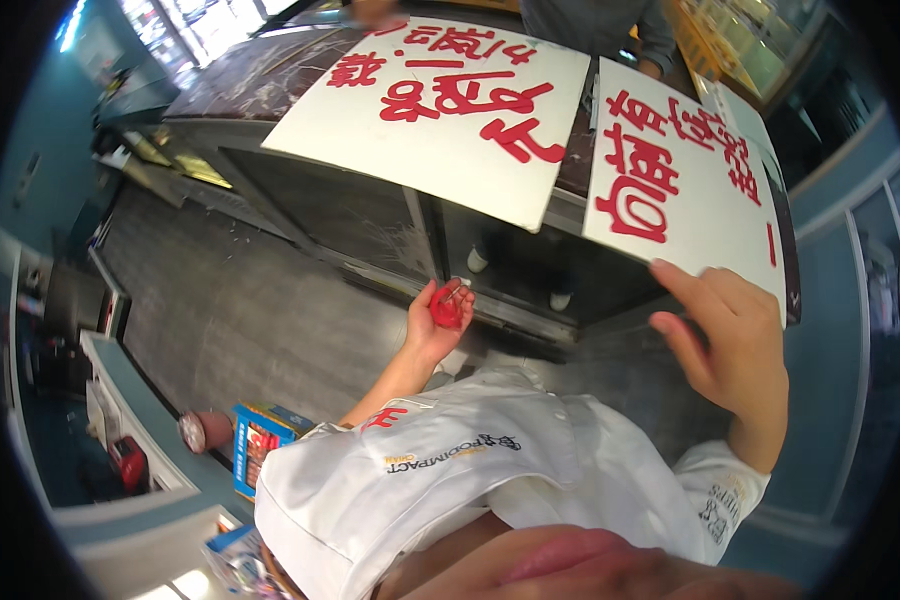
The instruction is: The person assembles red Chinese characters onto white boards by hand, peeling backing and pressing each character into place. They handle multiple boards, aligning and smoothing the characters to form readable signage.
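Note:
In my left hand (438, 325), low in front of the dark counter, rests a small bright-red object (448, 308); its kind is too small to make out. The fingers curl around it, palm up. My right hand (727, 340) is raised at the right with thumb and forefinger apart and nothing visible between them. Its forefinger reaches to the near edge of a white board (710, 215) bearing large red characters. To the left lies a second, larger white board (370, 150), also with red characters. Both boards overhang the counter's front edge.
Across the dark marbled counter (240, 75) stands a person in grey (598, 22), partly cut off, with a blurred hand at the large board's far corner. Behind me to the left are a blue box (263, 440), a pinkish round container (206, 431) and shelving. Grey floor (210, 265) lies left.

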The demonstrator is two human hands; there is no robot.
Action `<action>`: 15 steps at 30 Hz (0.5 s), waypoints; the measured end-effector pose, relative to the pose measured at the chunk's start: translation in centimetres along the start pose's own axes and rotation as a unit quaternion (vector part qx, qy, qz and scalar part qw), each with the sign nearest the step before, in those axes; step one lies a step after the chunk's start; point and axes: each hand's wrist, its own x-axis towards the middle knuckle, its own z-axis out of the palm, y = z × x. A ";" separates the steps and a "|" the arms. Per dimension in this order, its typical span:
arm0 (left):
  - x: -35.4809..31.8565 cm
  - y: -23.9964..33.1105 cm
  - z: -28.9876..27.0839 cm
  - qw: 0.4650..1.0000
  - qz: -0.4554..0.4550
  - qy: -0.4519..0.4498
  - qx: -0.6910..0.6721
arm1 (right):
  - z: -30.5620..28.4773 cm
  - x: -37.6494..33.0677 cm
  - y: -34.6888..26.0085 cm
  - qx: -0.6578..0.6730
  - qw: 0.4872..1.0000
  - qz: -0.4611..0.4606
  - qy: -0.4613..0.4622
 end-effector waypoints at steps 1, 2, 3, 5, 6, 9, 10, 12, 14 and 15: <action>0.0 -0.8 0.3 0.999 0.031 0.023 -0.001 | -0.3 -1.9 1.4 -0.012 0.999 0.023 0.026; 0.1 -1.9 0.5 0.998 0.053 0.020 -0.017 | -1.0 -3.7 2.7 0.001 0.998 0.039 0.038; 0.1 -2.9 0.7 0.997 0.075 0.017 -0.032 | -1.7 -5.5 4.1 0.015 0.997 0.056 0.050; -0.1 -4.7 1.2 0.993 0.109 0.005 -0.054 | -2.6 -9.1 6.6 0.049 0.989 0.100 0.098; -0.1 -5.4 1.6 0.990 0.108 -0.008 -0.086 | -2.8 -10.8 7.9 0.068 0.980 0.127 0.135; -0.9 -7.0 1.8 0.981 0.092 -0.037 -0.165 | -2.8 -14.8 12.6 0.053 0.960 0.167 0.218; -1.7 -7.5 2.4 0.980 0.112 -0.052 -0.154 | -2.5 -15.9 13.8 0.046 0.954 0.176 0.238; -2.9 -8.3 4.4 0.975 0.146 -0.050 -0.158 | -1.9 -17.4 15.3 0.079 0.946 0.191 0.252; -4.3 -8.3 6.1 0.963 0.187 -0.078 -0.178 | -1.2 -18.6 16.5 0.102 0.942 0.181 0.262; -5.0 -8.5 6.7 0.959 0.207 -0.081 -0.177 | -1.1 -19.3 17.0 0.124 0.939 0.195 0.254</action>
